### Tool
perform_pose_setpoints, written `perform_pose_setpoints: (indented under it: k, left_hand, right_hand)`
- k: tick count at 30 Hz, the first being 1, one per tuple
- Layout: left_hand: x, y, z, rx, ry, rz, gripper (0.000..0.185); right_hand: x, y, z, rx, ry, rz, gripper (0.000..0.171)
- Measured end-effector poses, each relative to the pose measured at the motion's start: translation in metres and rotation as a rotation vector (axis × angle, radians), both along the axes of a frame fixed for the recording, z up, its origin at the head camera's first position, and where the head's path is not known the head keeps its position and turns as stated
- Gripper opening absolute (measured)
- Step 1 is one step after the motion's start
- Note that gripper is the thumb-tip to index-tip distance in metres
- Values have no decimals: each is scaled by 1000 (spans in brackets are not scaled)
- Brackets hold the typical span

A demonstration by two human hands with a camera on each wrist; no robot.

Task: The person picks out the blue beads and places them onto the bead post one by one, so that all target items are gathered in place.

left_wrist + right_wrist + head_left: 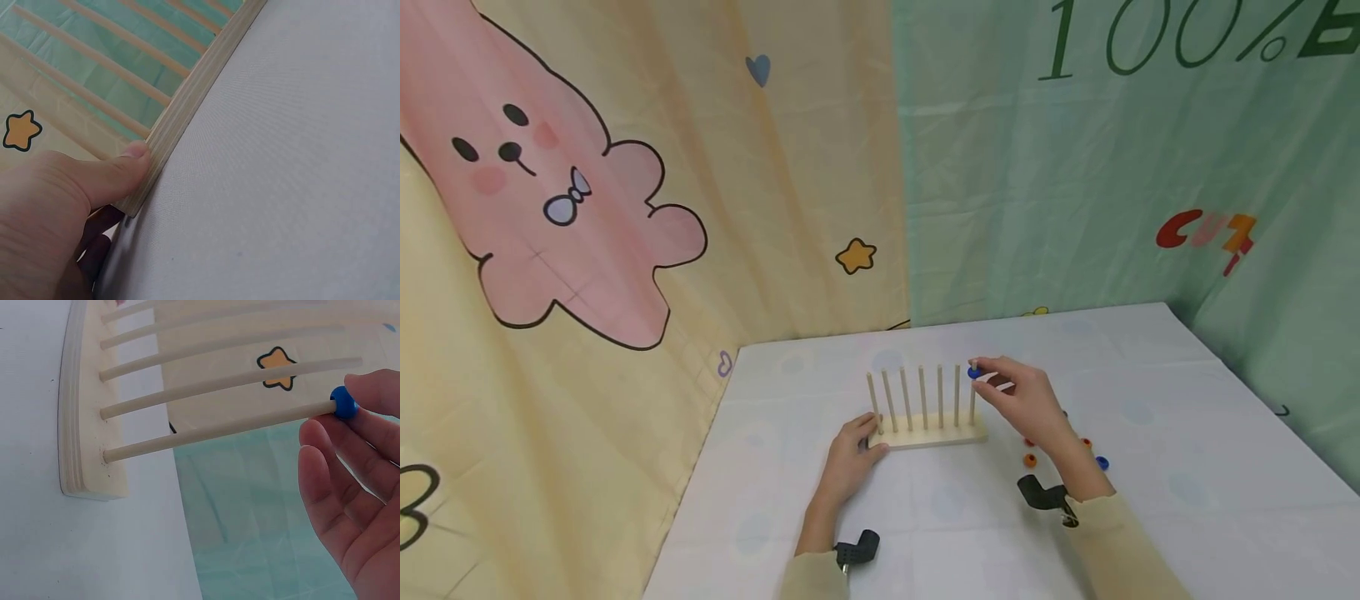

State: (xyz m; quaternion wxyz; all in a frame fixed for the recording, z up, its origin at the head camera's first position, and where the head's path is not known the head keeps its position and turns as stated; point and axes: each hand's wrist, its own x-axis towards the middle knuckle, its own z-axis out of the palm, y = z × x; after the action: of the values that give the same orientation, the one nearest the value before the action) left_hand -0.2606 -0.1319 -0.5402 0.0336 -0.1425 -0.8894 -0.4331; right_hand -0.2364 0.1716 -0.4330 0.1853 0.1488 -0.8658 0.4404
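On the white table, a pale wooden base carries a row of seven pegs, and the left hand grips its left end, the thumb on the near edge and the other fingers round behind. At the opposite end, the right hand pinches a blue bead between its fingertips; the bead is around the top of the rightmost peg, well above the base, the peg's tip just showing over it in the head view. To the right of the base, near the right forearm, lie an orange bead, a second blue bead and small pieces half hidden by the arm. Beyond the table hang a yellow curtain with a pink cartoon animal and a green curtain
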Motion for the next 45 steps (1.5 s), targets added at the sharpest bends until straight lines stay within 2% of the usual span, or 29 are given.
perform_pose_setpoints:
  k: [10,31,40,45]
  left_hand:
    - [1,0,-7,0,15,-9,55]
    - [1,-1,-1,-16,70,-39,55]
    - [-1,1,-4,-11,7,-13,54]
    - [-1,1,-3,-4,36,-14,54]
  right_hand:
    - [3,0,-14,-24,-42,-13,39]
    - [3,-5,-48,-64,-76,-103,34]
    - [-1,-5,-58,-42,-78,-109,32]
    - [-3,-6,-62,-46,-45,-103,33]
